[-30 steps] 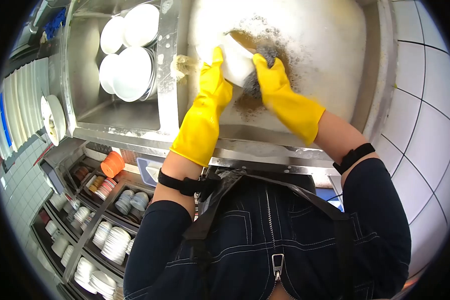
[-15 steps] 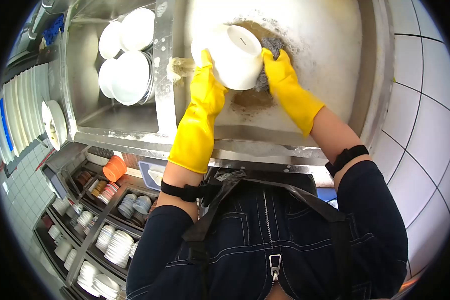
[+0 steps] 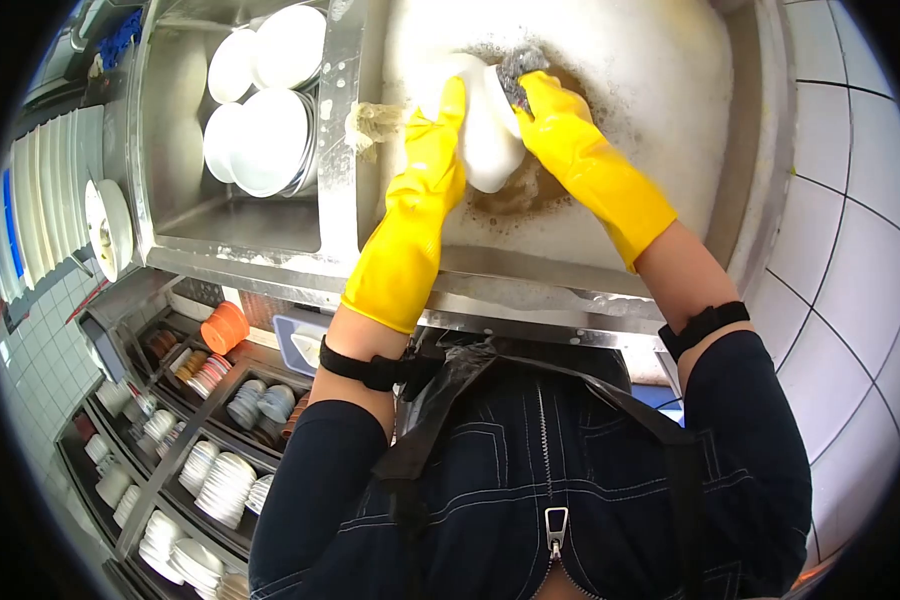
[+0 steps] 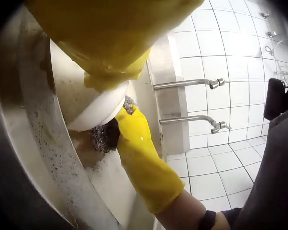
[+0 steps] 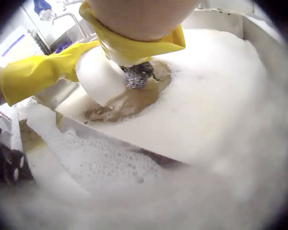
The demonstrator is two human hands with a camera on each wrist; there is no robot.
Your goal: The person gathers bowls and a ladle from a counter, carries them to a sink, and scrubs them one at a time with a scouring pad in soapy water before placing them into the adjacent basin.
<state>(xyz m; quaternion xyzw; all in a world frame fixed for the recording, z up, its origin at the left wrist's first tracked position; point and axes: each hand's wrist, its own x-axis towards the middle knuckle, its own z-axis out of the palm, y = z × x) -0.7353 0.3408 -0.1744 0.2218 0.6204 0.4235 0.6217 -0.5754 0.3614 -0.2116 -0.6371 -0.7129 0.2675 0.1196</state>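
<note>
A white bowl point(image 3: 489, 140) is held tilted over the foamy water, also in the left wrist view point(image 4: 93, 108) and the right wrist view point(image 5: 98, 79). The yellow-gloved left hand point(image 3: 432, 165) grips its left side, thumb on the outside; its other fingers are hidden. From the right, the gloved right hand point(image 3: 562, 125) holds a grey metal scourer point(image 3: 518, 72) against the bowl's rim side. The scourer shows below the right glove in the right wrist view point(image 5: 138, 75).
Foamy water fills the sink point(image 3: 760, 150). Stacked white plates point(image 3: 268, 143) lie in the left basin. A cloth point(image 3: 370, 126) hangs on the divider. Taps point(image 4: 192, 82) stand behind. Racks of dishes point(image 3: 225, 488) are at the lower left.
The bowl has turned from showing its base to a more edge-on tilt. The right hand and scourer have moved up along it, and the left hand has shifted slightly right.
</note>
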